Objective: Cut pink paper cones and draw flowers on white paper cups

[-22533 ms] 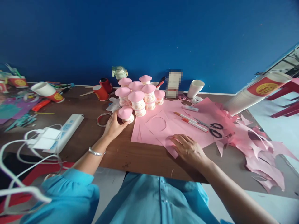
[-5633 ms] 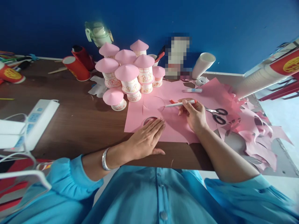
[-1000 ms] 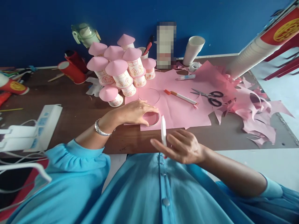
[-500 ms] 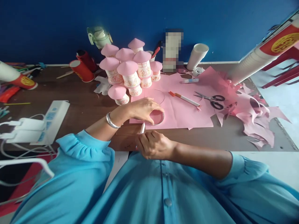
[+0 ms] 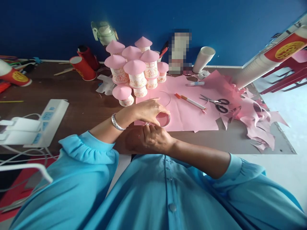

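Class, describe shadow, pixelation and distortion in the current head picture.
Head view: a shadow darkens the table beside the right hand; head view: coarse pixels hide an object before the blue wall; head view: the tall cup stack looks stretched toward the right edge.

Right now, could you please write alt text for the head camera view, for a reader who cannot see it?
A person's left hand holds a ring on pink paper while the right hand, close beside it, grips a mostly hidden pen. Beyond them, decorated cups with pink cone roofs stand in a group.
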A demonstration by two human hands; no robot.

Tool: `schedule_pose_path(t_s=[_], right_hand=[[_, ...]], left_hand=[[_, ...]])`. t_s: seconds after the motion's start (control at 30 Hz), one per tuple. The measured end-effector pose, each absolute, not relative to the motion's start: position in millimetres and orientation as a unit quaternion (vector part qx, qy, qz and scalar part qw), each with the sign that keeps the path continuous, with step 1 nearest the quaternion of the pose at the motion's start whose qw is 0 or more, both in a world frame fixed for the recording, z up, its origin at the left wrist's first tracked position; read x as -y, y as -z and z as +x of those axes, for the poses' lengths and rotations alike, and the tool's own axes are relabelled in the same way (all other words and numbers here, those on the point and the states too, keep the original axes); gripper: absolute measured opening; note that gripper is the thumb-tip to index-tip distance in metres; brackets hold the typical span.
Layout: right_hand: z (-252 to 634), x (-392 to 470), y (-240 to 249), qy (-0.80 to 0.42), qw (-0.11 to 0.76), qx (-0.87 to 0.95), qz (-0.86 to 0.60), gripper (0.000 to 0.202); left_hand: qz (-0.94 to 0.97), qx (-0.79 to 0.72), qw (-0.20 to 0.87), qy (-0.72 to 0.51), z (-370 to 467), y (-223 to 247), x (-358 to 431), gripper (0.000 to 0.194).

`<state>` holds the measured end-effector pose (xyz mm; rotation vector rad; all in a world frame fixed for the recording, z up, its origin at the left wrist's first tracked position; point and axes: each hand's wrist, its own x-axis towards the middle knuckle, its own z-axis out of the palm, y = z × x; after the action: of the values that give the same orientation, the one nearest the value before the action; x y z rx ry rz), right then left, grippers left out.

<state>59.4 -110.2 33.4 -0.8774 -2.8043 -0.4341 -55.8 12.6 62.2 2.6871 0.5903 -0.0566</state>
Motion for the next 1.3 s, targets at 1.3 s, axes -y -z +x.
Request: schedule_pose_path(t_s=[1.3], right_hand=[[149, 142, -41, 0.046, 0.252, 0.918, -0.302, 0.023]], left_hand=[[0.948, -0.226, 0.224, 0.019, -59, -61, -10, 0.059]])
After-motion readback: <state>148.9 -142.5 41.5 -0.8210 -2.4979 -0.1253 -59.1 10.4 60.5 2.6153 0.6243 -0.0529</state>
